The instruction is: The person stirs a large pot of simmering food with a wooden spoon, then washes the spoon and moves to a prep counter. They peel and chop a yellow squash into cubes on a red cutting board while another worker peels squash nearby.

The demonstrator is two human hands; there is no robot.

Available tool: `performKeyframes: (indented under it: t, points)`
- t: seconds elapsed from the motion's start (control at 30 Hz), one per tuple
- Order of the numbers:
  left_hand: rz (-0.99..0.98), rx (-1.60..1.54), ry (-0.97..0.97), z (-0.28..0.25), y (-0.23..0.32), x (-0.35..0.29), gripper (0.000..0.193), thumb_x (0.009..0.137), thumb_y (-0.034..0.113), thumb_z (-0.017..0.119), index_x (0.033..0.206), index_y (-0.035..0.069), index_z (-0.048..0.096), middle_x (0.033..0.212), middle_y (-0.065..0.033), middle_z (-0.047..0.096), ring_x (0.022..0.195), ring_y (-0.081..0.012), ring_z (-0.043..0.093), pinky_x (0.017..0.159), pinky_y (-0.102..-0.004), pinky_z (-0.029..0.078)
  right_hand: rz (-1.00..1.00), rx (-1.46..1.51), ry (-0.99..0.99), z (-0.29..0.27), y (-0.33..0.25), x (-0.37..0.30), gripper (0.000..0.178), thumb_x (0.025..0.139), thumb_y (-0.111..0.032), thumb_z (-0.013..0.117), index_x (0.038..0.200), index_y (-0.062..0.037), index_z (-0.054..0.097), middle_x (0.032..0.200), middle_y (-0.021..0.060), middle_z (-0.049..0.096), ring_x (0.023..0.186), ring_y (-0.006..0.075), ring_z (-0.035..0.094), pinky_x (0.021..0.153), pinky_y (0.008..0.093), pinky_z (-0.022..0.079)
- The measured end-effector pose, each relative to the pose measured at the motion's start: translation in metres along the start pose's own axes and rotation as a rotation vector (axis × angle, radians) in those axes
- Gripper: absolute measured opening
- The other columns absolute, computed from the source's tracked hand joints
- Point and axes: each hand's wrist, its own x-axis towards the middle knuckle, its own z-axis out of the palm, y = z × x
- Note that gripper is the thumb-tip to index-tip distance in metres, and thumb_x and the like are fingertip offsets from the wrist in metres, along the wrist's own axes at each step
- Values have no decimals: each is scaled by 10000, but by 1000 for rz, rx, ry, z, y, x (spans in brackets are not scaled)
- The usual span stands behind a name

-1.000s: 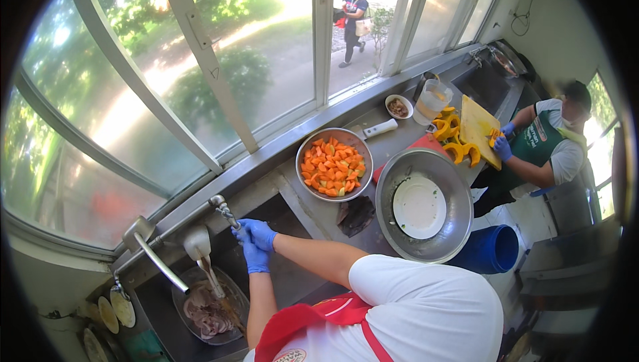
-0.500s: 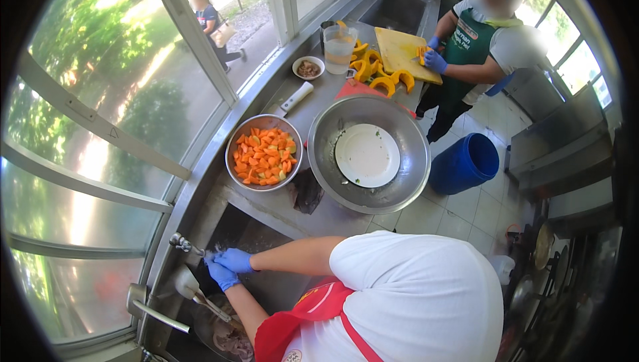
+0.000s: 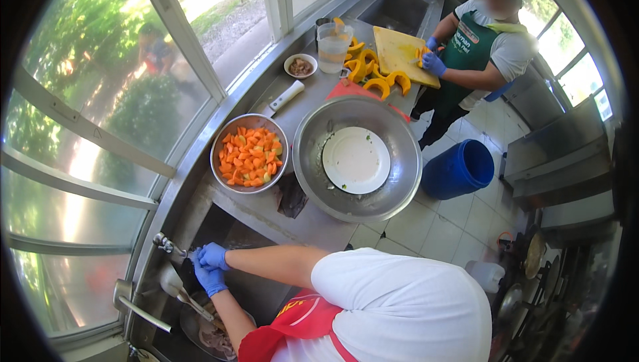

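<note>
Right hand: the blue-gloved right hand [image 3: 213,255] is folded against the other, its fingers bent; their tips are hidden, so how far it is open cannot be told.
Left hand: the blue-gloved left hand [image 3: 211,281] presses up against the right from below in the picture; its fingers are mostly covered, and whether it grips anything cannot be told.
Tap: the metal tap [image 3: 166,244] sits just beside both hands, on their window side; its spout points at the fingers, and its long axis slants down from upper left to lower right.
Sink: the dark sink [image 3: 234,232] lies under the hands.
Long-stemmed utensil: the pale, round-headed utensil [image 3: 172,281] is near the left hand, its stem slanting to lower right.
Container: below the left hand in the picture, the container [image 3: 189,334] holds pale meat [image 3: 216,341], partly hidden by the forearm.
Carrot bowl: above the right hand in the picture, the metal bowl [image 3: 243,188] holds cut orange carrots [image 3: 247,155].
Basin: farther from the hands, toward upper right, the wide steel basin [image 3: 401,155] holds a white plate [image 3: 356,160].
</note>
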Motion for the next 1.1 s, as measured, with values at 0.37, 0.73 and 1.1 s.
performKeyframes:
  t: [0.37,0.73,1.1]
  points:
    - [887,1520,710,16,63,15,372,1069,264,535,1181,-52,695,1121,-180,727,992,-289,703,850,-382,575,211,-106,-552,-30,-30,-38,322,925,-376,700,984,-77,806,805,59,741,709,172,673,662,373,537]
    - [668,1635,622,141,89,-13,372,966,168,704,1236,-86,689,1142,-196,721,998,-304,696,910,-417,543,-226,-1074,-265,-83,-18,-98,296,819,-256,620,894,-27,790,925,261,738,875,452,713,816,524,577]
    - [1140,1565,368,151,57,-56,358,1010,82,594,1332,-63,651,1243,-203,701,1124,-331,679,992,-411,529,-581,-384,-323,-56,-200,-166,285,875,-197,677,717,21,587,693,167,615,571,233,583,585,400,491]
